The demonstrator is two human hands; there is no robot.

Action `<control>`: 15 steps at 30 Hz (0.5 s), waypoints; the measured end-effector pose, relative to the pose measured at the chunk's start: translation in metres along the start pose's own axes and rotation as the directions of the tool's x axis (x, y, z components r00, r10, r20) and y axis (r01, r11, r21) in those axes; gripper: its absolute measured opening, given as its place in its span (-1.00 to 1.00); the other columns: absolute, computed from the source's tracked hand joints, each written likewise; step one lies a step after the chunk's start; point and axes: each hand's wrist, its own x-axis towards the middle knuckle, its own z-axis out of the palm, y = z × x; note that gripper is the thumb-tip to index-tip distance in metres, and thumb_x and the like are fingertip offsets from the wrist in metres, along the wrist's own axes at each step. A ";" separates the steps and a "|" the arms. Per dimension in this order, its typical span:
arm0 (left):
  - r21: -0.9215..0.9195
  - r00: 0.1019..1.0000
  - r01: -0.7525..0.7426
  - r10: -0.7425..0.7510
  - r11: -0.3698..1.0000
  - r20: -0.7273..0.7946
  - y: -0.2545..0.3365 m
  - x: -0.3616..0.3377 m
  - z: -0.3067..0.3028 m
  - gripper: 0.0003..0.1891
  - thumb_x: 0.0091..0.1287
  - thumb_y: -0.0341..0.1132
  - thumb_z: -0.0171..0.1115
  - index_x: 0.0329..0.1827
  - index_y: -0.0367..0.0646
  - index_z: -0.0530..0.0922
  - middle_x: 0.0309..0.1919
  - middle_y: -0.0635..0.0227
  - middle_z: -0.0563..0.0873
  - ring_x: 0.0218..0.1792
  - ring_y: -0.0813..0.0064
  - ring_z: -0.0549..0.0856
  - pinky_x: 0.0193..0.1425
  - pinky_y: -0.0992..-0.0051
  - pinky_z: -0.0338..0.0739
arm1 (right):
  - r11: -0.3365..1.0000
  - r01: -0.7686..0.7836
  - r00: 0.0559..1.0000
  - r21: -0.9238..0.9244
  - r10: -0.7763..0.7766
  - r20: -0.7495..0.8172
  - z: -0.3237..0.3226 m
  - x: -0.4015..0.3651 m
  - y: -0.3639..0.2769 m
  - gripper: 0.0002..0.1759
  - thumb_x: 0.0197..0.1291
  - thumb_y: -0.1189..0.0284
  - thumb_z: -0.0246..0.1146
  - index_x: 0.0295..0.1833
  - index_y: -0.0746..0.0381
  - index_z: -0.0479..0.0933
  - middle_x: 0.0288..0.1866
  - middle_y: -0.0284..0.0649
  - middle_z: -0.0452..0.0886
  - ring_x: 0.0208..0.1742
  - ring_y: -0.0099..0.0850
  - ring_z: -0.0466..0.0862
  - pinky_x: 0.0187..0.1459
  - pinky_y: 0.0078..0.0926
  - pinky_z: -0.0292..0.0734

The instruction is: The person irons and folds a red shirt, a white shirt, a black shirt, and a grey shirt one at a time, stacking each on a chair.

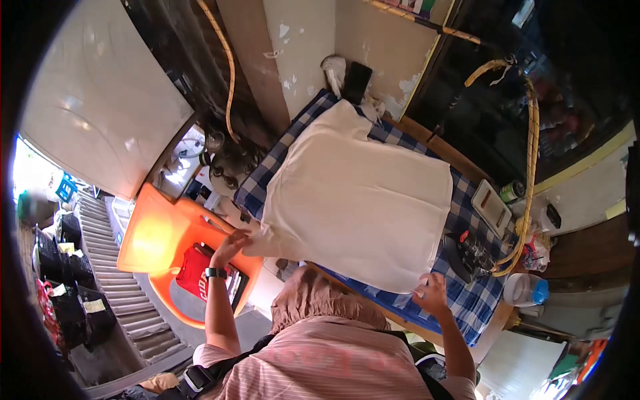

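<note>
Holding a cream cloth by its near edge, both hands at once. The cloth lies spread flat over the blue-checked worktop, centre of frame.

- Left hand, wristwatch on that arm: lower left of centre. Fingers closed narrow on the cloth's lower-left corner, where the fabric bunches and hangs off the worktop's edge.
- Right hand: lower right of centre, set on the cloth's lower-right corner. Fingers loosely curled on the fabric; cannot tell whether they grip it or only press.
- Key relation: the near edge runs straight from one hand to the other, sloping down toward the right of frame. The rest of the cloth stretches away from both sets of fingers toward the upper middle, its far corner close to the wall. Long axis runs lower right to upper left. Neither hand is nearer; each has its own corner.
- Around: orange chair just left of the left hand, a red item on its seat. Dark iron-like object on the worktop, just beside the cloth's right edge, above the right hand. White tub with blue lid further right.
</note>
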 end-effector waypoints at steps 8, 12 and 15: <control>-0.117 0.935 -0.352 0.344 0.929 -0.082 0.103 0.166 0.050 -0.48 0.43 0.05 0.09 0.19 -0.23 0.55 -0.20 0.50 0.65 -0.22 0.68 0.56 -0.13 0.61 0.44 | 0.361 -0.248 0.696 0.899 0.712 -0.094 -0.024 0.095 0.063 -0.39 0.43 -0.03 -0.02 0.14 0.32 0.52 0.12 -0.11 0.61 0.16 -0.42 0.50 0.21 -0.33 0.34; 0.484 0.939 -0.308 0.344 0.819 0.017 0.039 0.236 0.044 -0.52 0.37 0.09 0.17 0.00 -0.20 0.55 -0.25 0.25 0.72 -0.18 0.46 0.69 -0.15 0.46 0.50 | 0.601 -0.559 0.660 0.572 0.739 -0.132 0.019 0.100 0.104 -0.36 0.41 0.00 0.05 0.32 0.31 0.39 0.19 -0.06 0.58 0.21 -0.36 0.53 0.27 -0.39 0.33; 0.608 0.927 -0.253 0.368 0.753 -0.071 0.043 0.221 0.053 -0.55 0.29 0.05 0.26 0.01 -0.15 0.52 -0.31 0.15 0.72 -0.24 0.24 0.73 -0.21 0.33 0.52 | 0.356 -0.618 0.502 0.701 0.865 0.004 0.011 0.103 0.073 -0.43 0.36 0.11 0.17 0.33 0.24 0.37 0.06 -0.09 0.65 0.08 -0.35 0.62 0.13 -0.38 0.46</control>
